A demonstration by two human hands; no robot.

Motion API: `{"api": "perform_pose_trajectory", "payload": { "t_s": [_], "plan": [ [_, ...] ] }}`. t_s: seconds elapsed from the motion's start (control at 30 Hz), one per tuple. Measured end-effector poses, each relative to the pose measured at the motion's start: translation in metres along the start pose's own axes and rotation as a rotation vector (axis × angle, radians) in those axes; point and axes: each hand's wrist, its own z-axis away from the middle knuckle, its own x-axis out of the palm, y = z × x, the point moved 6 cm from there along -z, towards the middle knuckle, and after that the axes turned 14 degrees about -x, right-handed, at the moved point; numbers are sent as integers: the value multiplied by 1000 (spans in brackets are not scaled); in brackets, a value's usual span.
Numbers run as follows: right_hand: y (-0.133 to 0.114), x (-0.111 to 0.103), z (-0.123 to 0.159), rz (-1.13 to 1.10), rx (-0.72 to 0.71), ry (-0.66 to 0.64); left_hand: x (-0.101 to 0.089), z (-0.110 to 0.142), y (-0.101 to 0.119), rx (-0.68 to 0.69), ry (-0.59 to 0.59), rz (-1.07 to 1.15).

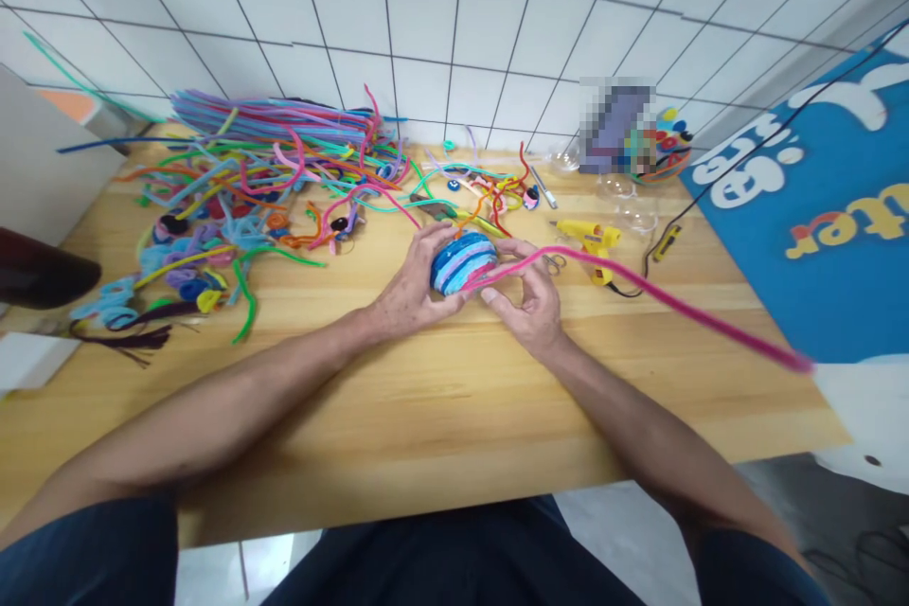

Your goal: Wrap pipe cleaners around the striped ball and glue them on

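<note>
A ball wrapped in blue, light blue and pink pipe cleaners [460,258] is between my hands, above the wooden table. My left hand [420,282] grips its left side, with the thumb along the lower edge. At the ball's right side, my right hand [531,301] has its fingers curled around a pink pipe cleaner [625,271]. One end of that pipe cleaner lies against the ball; the rest arches over my right hand and trails far to the right. Part of the ball is hidden by my fingers.
Loose pipe cleaners [213,208] cover the table's left side, with a bundle [276,118] along the wall. A yellow glue gun [593,241], scissors [555,262], clear plastic domes [632,204] and a yellow cutter [668,243] lie to the right. A black cord runs there.
</note>
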Motion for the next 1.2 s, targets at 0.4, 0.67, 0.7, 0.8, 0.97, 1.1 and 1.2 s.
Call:
{"api": "perform_pose_trajectory", "payload": {
  "t_s": [0.4,0.67,0.7,0.8,0.97,1.1,1.2],
  "plan": [
    [5,2,0,-71,15,24,1,-2,0,28,21,-37],
    [9,4,3,-114,-2,36,1,-2,0,34,29,-63],
    [11,5,4,-117,6,34,1,-2,1,39,32,-69],
    [14,6,5,-143,15,40,0,-2,5,55,32,-81],
    [10,5,4,-181,8,39,0,-2,8,59,15,-79],
    [7,0,1,-80,41,44,0,-2,7,44,44,-87],
    [7,-14,-9,44,88,84,-1,-3,5,37,78,-88]
  ]
}}
